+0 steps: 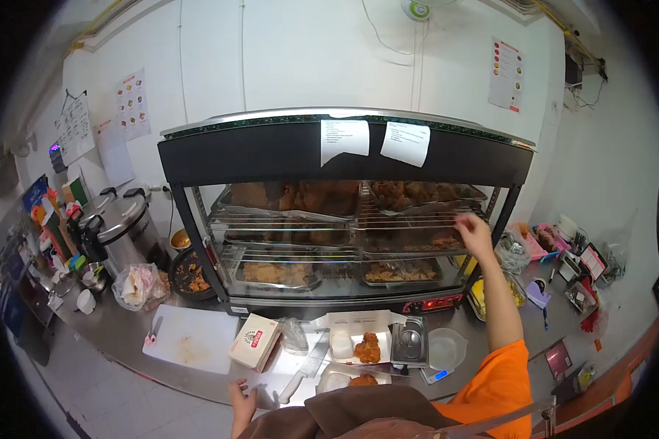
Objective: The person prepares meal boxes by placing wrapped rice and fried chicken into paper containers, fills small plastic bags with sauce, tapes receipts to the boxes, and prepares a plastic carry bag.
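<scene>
My right hand [474,233] is raised at the right front of a heated display cabinet [344,162], its fingers curled together. Whatever they pinch there, if anything, is too small to tell. Behind it, trays of fried chicken [417,194] and other fried pieces [278,273] sit on wire racks. Low at the counter's front edge is my left hand [243,402], fingers apart and holding nothing. Close to it lie a large knife [305,366] and a closed takeaway box [256,342]. An open box [361,320] holds rice [340,344] and fried chicken [368,348]; a second food box [334,380] is partly hidden.
On the left are a white cutting board [190,340], a plastic bag [140,287], a black pan [190,276] and a large cooker [121,227]. To the right of the boxes stand a metal container [410,342] and a clear bowl [447,348] on a scale [436,376].
</scene>
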`<state>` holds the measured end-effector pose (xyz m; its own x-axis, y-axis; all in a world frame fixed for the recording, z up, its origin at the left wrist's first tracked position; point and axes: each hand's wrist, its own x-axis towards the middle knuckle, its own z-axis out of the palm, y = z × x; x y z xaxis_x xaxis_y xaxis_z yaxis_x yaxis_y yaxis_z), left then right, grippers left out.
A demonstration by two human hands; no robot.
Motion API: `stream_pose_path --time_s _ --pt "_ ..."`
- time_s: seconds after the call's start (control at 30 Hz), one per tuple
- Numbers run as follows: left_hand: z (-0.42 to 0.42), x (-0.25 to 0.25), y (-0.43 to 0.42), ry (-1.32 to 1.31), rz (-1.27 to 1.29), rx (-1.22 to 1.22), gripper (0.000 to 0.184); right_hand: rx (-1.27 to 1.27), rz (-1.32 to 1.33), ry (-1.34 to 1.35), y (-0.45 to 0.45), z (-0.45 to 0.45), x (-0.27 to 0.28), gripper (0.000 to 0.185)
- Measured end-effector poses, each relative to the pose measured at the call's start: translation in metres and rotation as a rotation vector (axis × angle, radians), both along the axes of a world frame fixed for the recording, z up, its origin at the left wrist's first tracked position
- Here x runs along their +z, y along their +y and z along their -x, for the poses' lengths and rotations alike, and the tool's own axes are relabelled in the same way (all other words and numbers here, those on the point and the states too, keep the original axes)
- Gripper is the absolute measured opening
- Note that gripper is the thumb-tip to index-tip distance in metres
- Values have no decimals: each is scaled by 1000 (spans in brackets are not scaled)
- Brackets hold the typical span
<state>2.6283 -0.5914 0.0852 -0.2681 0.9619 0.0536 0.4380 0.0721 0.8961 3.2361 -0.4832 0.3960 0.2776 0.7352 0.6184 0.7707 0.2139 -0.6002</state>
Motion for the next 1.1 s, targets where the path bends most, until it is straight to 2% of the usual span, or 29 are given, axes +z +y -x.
stream_pose_path --time_s 0.07,0.1,0.13,0.17,0.2,0.23,0.27,0.3,0.33,0.37,0.43,0.5,0.57,0.63,0.7,0.73,0.77,0.83,0.9,0.97,1.03,1.1 --pt "0 -3 3 -6 5 -21 40 409 -130 244 -1 67 47 16" --pt "-1 -5 5 -8 11 -33 40 510 -101 232 -6 102 72 16" --pt "-2 -7 8 -17 0 -58 40 534 -207 139 -5 128 88 17" --pt "-3 -8 13 -26 -11 -83 39 373 -410 -14 4 144 102 22" --pt "-5 -9 19 -34 -22 -110 39 77 -619 -118 14 155 116 30" --pt "-7 -11 24 -72 -34 -133 38 -124 -693 -115 32 153 129 41" --pt "-10 -15 29 -111 -43 -157 38 -170 -645 57 46 150 142 56" --pt "-12 -19 34 -148 -47 -181 37 -59 -460 367 50 153 156 70" --pt "-14 -22 37 -154 -58 -235 36 -69 -289 448 56 149 162 73" --pt "-18 -25 39 -179 -24 -250 34 -19 -355 418 84 126 151 67" --pt "-29 -12 36 -230 29 -332 29 317 -366 593 53 134 153 59" --pt "-39 -4 33 -209 35 -443 24 369 -201 550 15 141 140 41" --pt "-48 -10 35 -155 10 -522 20 238 -194 167 -33 148 102 24" --pt "-56 -2 35 -190 72 -634 20 93 -67 -149 -93 153 54 19" --pt "-60 -10 45 -180 79 -726 20 -61 325 -181 -163 170 8 21" --pt "-64 -4 49 -198 166 -738 19 -75 516 -184 -193 175 -17 21" --pt "-65 -22 60 -156 58 -788 16 -76 737 -198 -221 169 -63 20" --pt "-77 -18 75 -196 120 -803 18 83 960 100 -262 190 -129 28" --pt "-92 -21 95 -206 150 -827 22 -72 1115 52 -257 215 -193 40" --pt "-114 -24 119 -334 318 -814 26 -153 921 55 -240 214 -300 47" --pt "-140 -11 140 -401 489 -800 33 -228 896 466 -216 237 -291 44" --pt "-152 -20 173 -345 678 -837 35 -371 799 390 -205 245 -336 41"
